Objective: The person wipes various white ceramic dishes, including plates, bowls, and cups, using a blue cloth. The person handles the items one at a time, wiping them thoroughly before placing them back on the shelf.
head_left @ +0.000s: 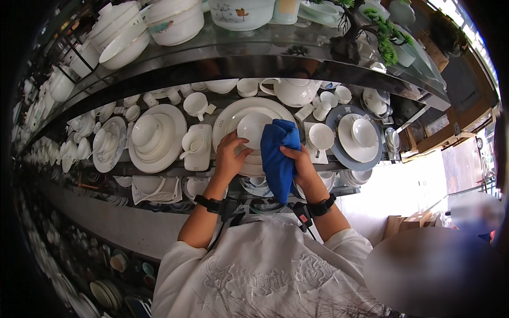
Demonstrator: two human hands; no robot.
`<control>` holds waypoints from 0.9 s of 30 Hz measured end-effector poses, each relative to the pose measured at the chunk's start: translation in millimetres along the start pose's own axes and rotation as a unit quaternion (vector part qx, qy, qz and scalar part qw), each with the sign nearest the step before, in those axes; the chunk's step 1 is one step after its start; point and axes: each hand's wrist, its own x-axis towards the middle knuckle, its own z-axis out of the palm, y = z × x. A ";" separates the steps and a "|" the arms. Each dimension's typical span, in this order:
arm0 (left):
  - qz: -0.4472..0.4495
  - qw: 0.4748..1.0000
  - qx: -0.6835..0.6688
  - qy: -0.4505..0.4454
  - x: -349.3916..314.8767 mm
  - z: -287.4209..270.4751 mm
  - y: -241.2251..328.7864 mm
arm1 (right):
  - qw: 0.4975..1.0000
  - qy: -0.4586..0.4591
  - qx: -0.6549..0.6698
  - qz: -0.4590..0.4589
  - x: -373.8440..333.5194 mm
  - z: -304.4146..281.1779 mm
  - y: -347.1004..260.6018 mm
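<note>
My right hand point(301, 162) is closed on a blue cloth point(279, 159), which hangs bunched and folded toward me and covers part of the dishes behind it. My left hand point(230, 155) is at the lower left of a white bowl point(252, 127), thumb and index finger apart. Whether its fingertips touch the bowl, I cannot tell. The bowl sits on stacked white plates point(225, 117) in the middle of the shelf. Left of that hand, a white cup point(192, 141) stands on a rectangular dish point(198, 161). Beyond the cloth, another white cup point(321, 136) stands close to my right hand.
The dark glass shelf point(297, 63) above holds lidded pots point(175, 21) and a small artificial pine point(366, 32). Stacked bowls and plates point(157, 139) stand at left; a blue-grey plate point(338, 115) bears a bowl at right. More dishes point(154, 186) sit below, cardboard boxes point(408, 221) at lower right.
</note>
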 end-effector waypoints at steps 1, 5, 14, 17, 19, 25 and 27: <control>0.000 1.000 0.003 0.008 -0.8 1.6 -2.1 | 1.000 -0.004 -0.002 0.000 1.5 0.0 -0.5; -0.008 0.999 0.006 0.042 -5.3 4.8 3.5 | 1.000 -0.007 0.009 -0.002 2.6 -9.7 -1.0; -0.313 0.881 -0.355 0.018 -95.4 -72.7 -7.2 | 0.995 -0.045 0.084 -0.016 -38.4 -26.3 -11.3; -0.363 0.784 -0.501 0.046 -108.0 -111.4 -16.7 | 0.997 -0.040 0.063 -0.008 -42.4 -22.8 1.7; -0.401 0.718 -0.565 0.066 -103.2 -129.1 -25.4 | 0.998 -0.047 0.042 0.011 -43.4 -14.8 9.0; -0.473 0.661 -0.576 -0.086 -58.3 -154.5 -48.1 | 0.999 -0.012 0.026 -0.020 -52.5 22.4 37.1; -0.504 0.655 -0.548 -0.131 -44.3 -156.6 -53.9 | 0.999 0.013 0.027 -0.041 -54.3 34.6 52.4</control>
